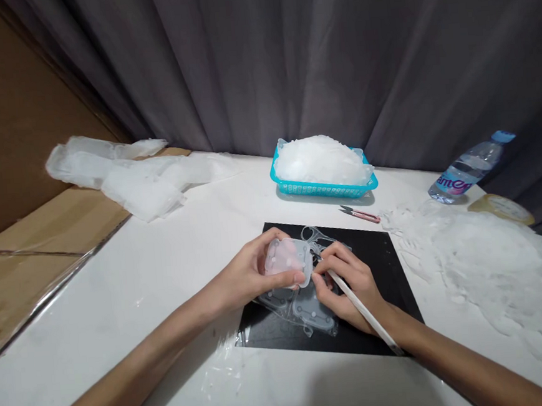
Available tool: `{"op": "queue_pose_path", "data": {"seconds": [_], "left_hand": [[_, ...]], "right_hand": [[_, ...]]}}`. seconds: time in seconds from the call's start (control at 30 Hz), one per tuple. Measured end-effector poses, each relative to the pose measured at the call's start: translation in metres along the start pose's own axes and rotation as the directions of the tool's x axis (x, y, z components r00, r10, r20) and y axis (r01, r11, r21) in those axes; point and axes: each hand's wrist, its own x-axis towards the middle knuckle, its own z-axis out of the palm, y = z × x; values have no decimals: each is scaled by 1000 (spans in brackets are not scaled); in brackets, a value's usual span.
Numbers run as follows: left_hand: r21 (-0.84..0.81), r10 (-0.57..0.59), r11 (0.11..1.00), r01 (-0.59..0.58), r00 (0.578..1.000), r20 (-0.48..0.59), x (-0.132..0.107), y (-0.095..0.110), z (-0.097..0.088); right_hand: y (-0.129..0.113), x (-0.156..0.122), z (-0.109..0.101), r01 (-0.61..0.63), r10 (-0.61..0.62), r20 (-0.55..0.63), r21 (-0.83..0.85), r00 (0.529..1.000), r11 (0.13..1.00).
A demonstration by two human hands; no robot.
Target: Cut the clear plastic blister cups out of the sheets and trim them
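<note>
My left hand (261, 263) is closed around a small translucent plastic piece with rounded corners (284, 257), raised above a black mat (372, 245). In my right hand (352, 284) is a slim tool with a long pale handle (364, 311), gripped like a pen. Its dark tip meets or nearly meets the right edge of the plastic piece; I cannot tell which. More clear plastic pieces (314, 309) lie on the mat beneath my hands, partly hidden by them. A clear looped scrap (313, 234) rests just behind.
A turquoise basket (326, 190) heaped with whitish pieces stands at the back. Nearby lie thread snips (360, 214). On the right are a water bottle (470, 168), a tape roll (501, 208) and a pile of translucent scraps (491, 261). Plastic bags (128, 173) and cardboard (52, 226) occupy the left.
</note>
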Motion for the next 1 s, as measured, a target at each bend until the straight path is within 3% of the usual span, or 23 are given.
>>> {"op": "queue_pose_path", "data": {"seconds": [0.13,0.3,0.4,0.53,0.67,0.87,1.0], "left_hand": [[8,-64,998,63,996,64,-3,5,-6],[112,-178,981,161,970,166,-7,14,-30],[149,-164,979,138,970,177,-8,17,-36],[234,-123,968,85,981,150,-8,14,-31],[365,-65,931,30,994,85,-5,8,-25],[317,-35,948,9,997,74,-2,5,-21],[307,-41,952,18,997,69,-1,5,-18]], "right_hand": [[7,1,0,25,-26,-10,-73,1000,997],[18,7,-5,17,-16,5,-114,1000,993],[17,7,-7,58,-57,6,-120,998,991],[14,4,-11,121,-124,-42,-53,991,991],[14,3,-16,42,-46,-110,-36,993,998],[13,10,-11,-58,38,131,151,991,987],[15,11,-5,-146,93,194,283,977,948]]}}
